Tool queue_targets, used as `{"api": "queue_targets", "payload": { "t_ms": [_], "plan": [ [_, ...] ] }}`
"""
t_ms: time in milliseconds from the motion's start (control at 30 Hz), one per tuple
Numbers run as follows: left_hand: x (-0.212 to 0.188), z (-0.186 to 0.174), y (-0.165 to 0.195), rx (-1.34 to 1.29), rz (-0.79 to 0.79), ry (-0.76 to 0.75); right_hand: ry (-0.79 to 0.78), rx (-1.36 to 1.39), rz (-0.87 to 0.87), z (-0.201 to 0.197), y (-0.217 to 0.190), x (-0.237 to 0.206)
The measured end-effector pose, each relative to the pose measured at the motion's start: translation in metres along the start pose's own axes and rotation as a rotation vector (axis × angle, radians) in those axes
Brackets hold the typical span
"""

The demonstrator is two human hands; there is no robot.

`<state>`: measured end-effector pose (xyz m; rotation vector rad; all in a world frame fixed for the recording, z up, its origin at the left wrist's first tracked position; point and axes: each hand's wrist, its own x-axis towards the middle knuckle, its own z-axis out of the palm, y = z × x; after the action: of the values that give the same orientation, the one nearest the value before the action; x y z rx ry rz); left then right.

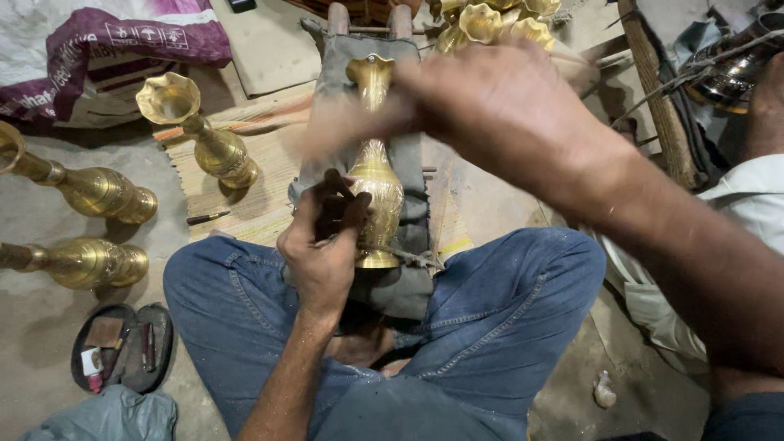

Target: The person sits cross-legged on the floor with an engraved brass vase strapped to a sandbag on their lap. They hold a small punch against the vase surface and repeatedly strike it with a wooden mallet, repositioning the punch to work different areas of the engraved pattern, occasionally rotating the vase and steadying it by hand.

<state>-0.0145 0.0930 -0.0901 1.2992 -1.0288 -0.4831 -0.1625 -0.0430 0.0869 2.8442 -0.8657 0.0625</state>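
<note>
A shiny brass vase [374,175] lies on a grey cloth pad [408,282] between the person's knees, with its wavy mouth pointing away. The left hand [325,237] sits on the fat part of the vase. Its fingers [339,200] are curled tight around a small dark tool, and the tip touches the metal. The right hand [498,110] is up above the vase neck. It looks blurry, and I cannot tell if its fingers are open or what they hold.

To do this well, I think the left hand should keep the tool tip steady on the pattern and the vase should not roll.

More brass vases [90,192] lie on the floor nearby. A small tray of tools [122,347] sits by the left knee.
</note>
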Motion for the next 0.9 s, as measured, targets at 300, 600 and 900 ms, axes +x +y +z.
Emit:
{"api": "queue_targets", "payload": {
  "t_ms": [300,600,900],
  "plan": [
    [0.002,0.005,-0.004,-0.024,-0.04,0.011,0.121,-0.193,-0.069,0.005,-0.002,-0.011],
    [0.0,0.009,-0.002,0.117,0.074,0.004,0.129,-0.029,-0.095,0.009,0.007,-0.018],
    [0.003,0.012,-0.002,0.051,0.009,-0.025,0.066,-0.054,0.006,0.019,0.016,-0.025]
  ]
}}
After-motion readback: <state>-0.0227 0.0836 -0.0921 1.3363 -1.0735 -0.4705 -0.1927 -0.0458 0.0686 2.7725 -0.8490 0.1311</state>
